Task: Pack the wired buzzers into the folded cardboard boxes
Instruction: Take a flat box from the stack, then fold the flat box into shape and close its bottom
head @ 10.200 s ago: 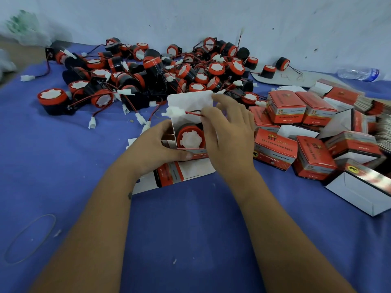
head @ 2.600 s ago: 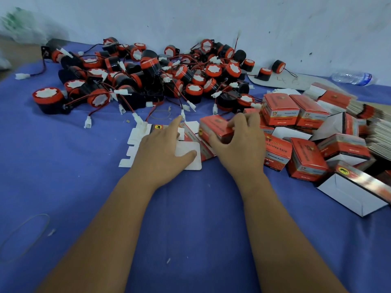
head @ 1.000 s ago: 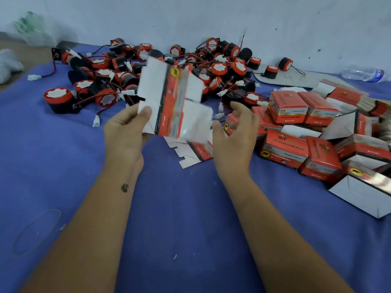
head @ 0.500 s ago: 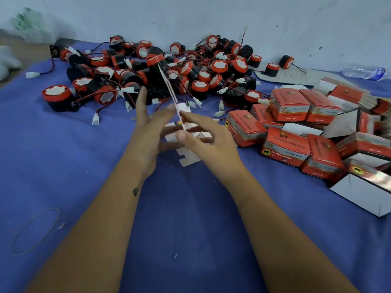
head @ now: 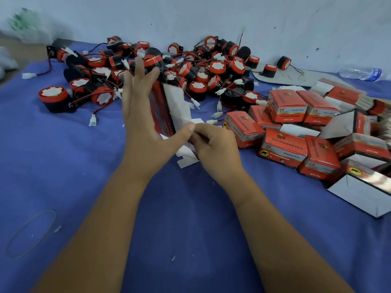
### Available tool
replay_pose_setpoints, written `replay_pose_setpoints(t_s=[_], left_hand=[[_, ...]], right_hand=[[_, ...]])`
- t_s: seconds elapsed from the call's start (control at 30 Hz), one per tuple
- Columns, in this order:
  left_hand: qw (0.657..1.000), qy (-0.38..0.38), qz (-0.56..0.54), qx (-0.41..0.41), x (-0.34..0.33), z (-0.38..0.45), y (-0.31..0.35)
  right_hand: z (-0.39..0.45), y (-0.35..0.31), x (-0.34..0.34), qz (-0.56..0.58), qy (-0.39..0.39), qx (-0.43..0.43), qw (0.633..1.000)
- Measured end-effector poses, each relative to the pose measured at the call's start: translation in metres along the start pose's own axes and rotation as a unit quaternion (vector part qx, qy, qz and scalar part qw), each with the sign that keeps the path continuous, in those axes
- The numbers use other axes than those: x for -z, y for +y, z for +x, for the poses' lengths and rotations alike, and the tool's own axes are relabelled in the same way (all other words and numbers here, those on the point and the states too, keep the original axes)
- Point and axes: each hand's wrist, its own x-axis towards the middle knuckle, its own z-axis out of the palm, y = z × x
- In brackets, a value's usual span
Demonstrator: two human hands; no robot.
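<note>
Opening a flat carton [head: 169, 108] is the step in hand, as I judge it — no buzzer is being packed just now. The left hand [head: 143, 115] is lying flat along the carton's red face, fingers straight and spread, thumb stretched toward the lower white edge, bracing rather than clutching. The right hand [head: 213, 146] is sitting just below and to the right, fingers curled in and pinching the carton's lower flap, with its knuckles touching the left thumb. The carton is standing on edge between the two hands, motion-blurred, so whether it is already squared up I cannot tell. Under the right hand more flat blanks [head: 186, 158] are lying on the blue cloth [head: 63, 166]. The pile of wired buzzers [head: 190, 68] is waiting just behind the hands, against the wall, red-capped, leads and white plugs tangled together. The closed boxes [head: 283, 149] are gathering to the right, near a few opened ones showing white insides. The next move, I reckon, is calling for popping the carton into a sleeve and tucking the bottom flaps shut — then reaching back for one buzzer, and freeing its lead from the tangle will be needing care.
</note>
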Motion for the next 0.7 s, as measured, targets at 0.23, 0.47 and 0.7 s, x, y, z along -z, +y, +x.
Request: replay_pose_setpoints(t_s=[0.23,0.47,0.7], left_hand=[[0.991,0.003,0.079,-0.11,0.002,0.003,-0.002],[0.981,-0.151,0.1,-0.071,-0.009,-0.004,-0.011],[0.991,-0.133,0.011,-0.01,-0.016,-0.005,-0.01]], right_hand=[[0.002,0.006,0.003,-0.011,0.101,-0.001,0.995],[0.009,0.007,0.017,0.165,0.237,-0.157,0.944],[0.012,-0.004,0.023,0.37,0.224,-0.187,0.882]])
